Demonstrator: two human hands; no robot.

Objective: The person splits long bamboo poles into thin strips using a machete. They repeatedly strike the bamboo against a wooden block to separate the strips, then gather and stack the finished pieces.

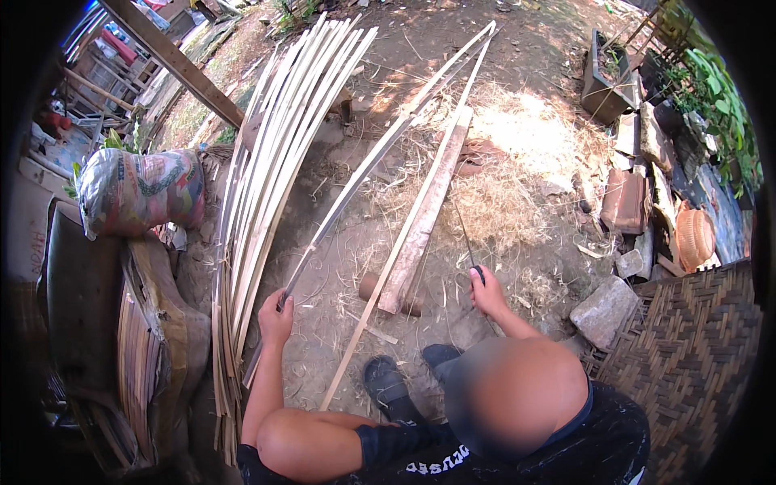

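Note:
My left hand [276, 317] is closed around a long, narrow bamboo strip [356, 182], which slants away to the far middle of the yard. In my right hand [487, 293] is the dark handle of a knife [465, 230], its thin blade pointing away from me. The blade is apart from the strips. A second pale strip [368, 311] lies along a worn wooden board [426, 214]; its far end meets that of the held strip. Under the board's near end is a brown cylindrical piece [369, 287].
A large bundle of bamboo strips [279, 153] lies left of my left hand. Shavings [509, 198] cover the ground beyond the knife. A stuffed sack [141, 190] stands at left. On the right are a stone block [605, 313], a woven mat [687, 347] and a planter [606, 85].

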